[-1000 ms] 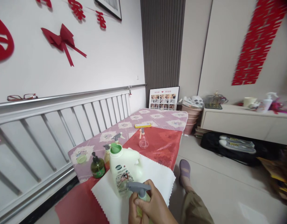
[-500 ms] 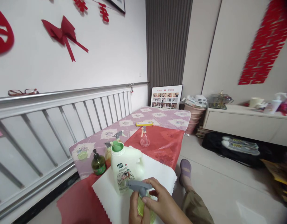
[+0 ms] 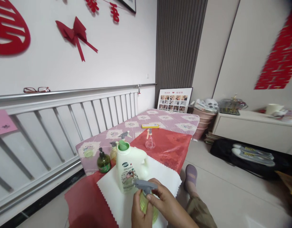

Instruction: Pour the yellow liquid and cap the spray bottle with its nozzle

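Observation:
Low in the picture, both my hands hold a small yellow-green spray bottle (image 3: 148, 207) with a grey trigger head (image 3: 144, 185). My left hand (image 3: 138, 213) wraps round the bottle's body. My right hand (image 3: 166, 205) pinches the neck just under the grey head. Right behind stands a big pale-green jug (image 3: 131, 166) with a green cap, on a white cloth (image 3: 165, 177) with a zigzag edge.
A low table (image 3: 174, 120) carries a red sheet, a dark green pump bottle (image 3: 103, 162), two more spray bottles (image 3: 119, 142), a clear spray bottle (image 3: 150, 141) and a yellow box (image 3: 150, 126). White railing runs along the left. My foot (image 3: 190, 174) rests on the tiled floor.
The camera has swung slightly left and down, shifting everything right. My right hand's fingers have moved from over the bottle onto the neck below the grey head; the bottle stays in my left hand.

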Motion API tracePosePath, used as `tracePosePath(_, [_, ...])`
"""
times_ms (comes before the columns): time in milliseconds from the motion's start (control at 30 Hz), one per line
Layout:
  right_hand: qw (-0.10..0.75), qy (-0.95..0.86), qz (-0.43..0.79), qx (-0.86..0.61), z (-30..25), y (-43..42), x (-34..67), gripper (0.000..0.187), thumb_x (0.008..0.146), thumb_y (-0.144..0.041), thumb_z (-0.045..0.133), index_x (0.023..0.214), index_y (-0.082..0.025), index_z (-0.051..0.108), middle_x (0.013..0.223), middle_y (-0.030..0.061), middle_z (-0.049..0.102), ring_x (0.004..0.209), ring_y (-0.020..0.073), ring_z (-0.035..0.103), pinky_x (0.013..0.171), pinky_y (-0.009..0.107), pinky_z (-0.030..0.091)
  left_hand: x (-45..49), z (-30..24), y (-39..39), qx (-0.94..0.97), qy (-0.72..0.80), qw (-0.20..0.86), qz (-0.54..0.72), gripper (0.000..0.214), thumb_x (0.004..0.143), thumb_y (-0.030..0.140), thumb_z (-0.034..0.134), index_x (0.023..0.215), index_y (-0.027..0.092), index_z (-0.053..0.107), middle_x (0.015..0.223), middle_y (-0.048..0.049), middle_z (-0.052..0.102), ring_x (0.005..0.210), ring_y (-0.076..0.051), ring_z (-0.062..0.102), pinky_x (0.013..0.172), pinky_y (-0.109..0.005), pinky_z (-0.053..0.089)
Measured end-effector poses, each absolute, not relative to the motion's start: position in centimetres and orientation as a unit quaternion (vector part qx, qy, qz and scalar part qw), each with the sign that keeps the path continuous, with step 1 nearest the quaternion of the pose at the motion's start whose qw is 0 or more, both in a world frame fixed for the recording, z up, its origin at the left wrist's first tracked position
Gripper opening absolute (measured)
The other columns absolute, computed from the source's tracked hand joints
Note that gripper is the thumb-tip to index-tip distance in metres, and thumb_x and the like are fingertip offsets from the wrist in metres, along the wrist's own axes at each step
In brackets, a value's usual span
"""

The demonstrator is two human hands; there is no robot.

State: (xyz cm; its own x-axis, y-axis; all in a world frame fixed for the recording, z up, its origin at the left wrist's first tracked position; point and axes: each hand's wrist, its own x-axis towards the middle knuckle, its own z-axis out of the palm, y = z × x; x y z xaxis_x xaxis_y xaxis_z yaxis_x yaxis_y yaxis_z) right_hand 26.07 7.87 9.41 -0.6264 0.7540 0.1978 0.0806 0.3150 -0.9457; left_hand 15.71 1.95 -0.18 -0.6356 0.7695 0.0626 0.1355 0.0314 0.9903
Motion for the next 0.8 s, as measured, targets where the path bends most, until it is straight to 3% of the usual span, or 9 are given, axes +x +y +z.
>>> tracePosePath(233, [0.348, -0.730, 0.478, -0.343, 8.9, 7.8, 25.3, 0.008, 0.076, -0.030, 0.064, 0.079, -0.023, 0.063, 0.085, 0.0006, 0.057, 0.085, 0.0225, 0.058, 0.079, 0.035, 0.046, 15.8, 0.4, 2.1, 0.354, 0.645, 0.263, 0.624, 0.055, 0.084, 0.042, 0.054, 0.130, 0.012, 0.055, 0.139, -0.0224, 0.068, 0.135, -0.033, 0.061, 0.116, -0.043, 0.045])
tracePosePath(467, [0.390, -0.688, 0.466, -0.398, 7.3, 7.0, 24.6, 0.012, 0.071, -0.025, 0.064, 0.081, -0.024, 0.060, 0.087, 0.0010, 0.063, 0.088, 0.0242, 0.062, 0.084, 0.038, 0.049, 16.6, 0.9, 2.2, 0.344, 0.639, 0.212, 0.655, 0.047, 0.087, 0.040, 0.052, 0.127, 0.017, 0.056, 0.138, -0.0179, 0.068, 0.136, -0.029, 0.061, 0.115, -0.039, 0.046])
tracePosePath(600, [0.410, -0.672, 0.464, -0.408, 5.2, 7.1, 24.3, 0.016, 0.072, -0.025, 0.066, 0.082, -0.026, 0.053, 0.084, -0.0012, 0.063, 0.087, 0.0239, 0.066, 0.089, 0.039, 0.051, 16.5, 0.9, 2.5, 0.350, 0.627, 0.206, 0.664, 0.041, 0.086, 0.038, 0.051, 0.121, 0.017, 0.055, 0.126, -0.0196, 0.074, 0.126, -0.031, 0.068, 0.107, -0.043, 0.051])
tracePosePath(800, [0.465, -0.638, 0.459, -0.408, 3.5, 7.3, 23.6, 0.026, 0.067, -0.031, 0.068, 0.079, -0.028, 0.045, 0.073, -0.0053, 0.055, 0.073, 0.0199, 0.062, 0.072, 0.033, 0.051, 16.8, 1.2, 2.7, 0.349, 0.640, 0.198, 0.655, 0.031, 0.085, 0.041, 0.051, 0.109, 0.023, 0.059, 0.104, -0.0125, 0.081, 0.097, -0.029, 0.077, 0.083, -0.037, 0.057])
